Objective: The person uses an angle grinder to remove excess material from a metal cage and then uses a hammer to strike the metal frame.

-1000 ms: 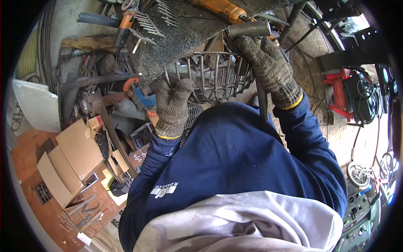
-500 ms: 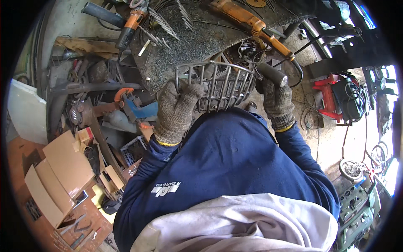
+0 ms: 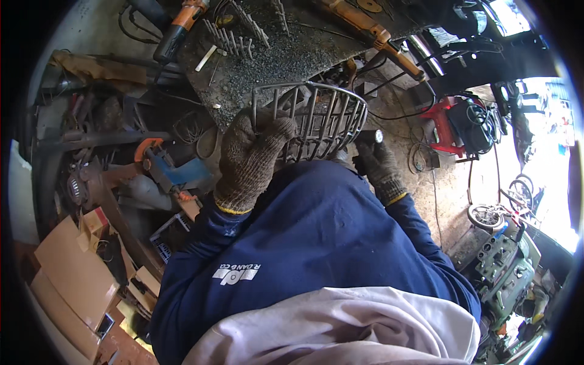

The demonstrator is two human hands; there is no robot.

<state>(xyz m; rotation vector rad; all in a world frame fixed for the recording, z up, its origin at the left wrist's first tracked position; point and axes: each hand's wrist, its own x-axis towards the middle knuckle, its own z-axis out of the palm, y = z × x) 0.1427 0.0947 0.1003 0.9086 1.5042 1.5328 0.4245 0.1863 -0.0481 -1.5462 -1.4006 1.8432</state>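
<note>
My left hand (image 3: pixel 249 158), in a brown knitted glove, is closed around the left end of a curved metal-bar basket (image 3: pixel 311 111). The basket is held up in front of my lap, its bars spaced apart. My gloved right hand (image 3: pixel 381 169) grips what looks like a hammer (image 3: pixel 367 137), beside the basket's right end. Only its thick dark cylindrical head with a shiny end face shows; the handle is hidden.
Beyond the basket is a grit-covered metal worktable (image 3: pixel 267 70) bearing several short rods (image 3: pixel 234 42) and an orange power tool (image 3: pixel 359 24). An orange grinder (image 3: pixel 179 27) lies at its left. Cardboard (image 3: pixel 76 280) is at left; a red-and-black machine (image 3: pixel 453 128) and cables at right.
My right hand has lowered the hammer and brought it left, nearer the basket. My left hand still holds the basket. The whole view has shifted slightly.
</note>
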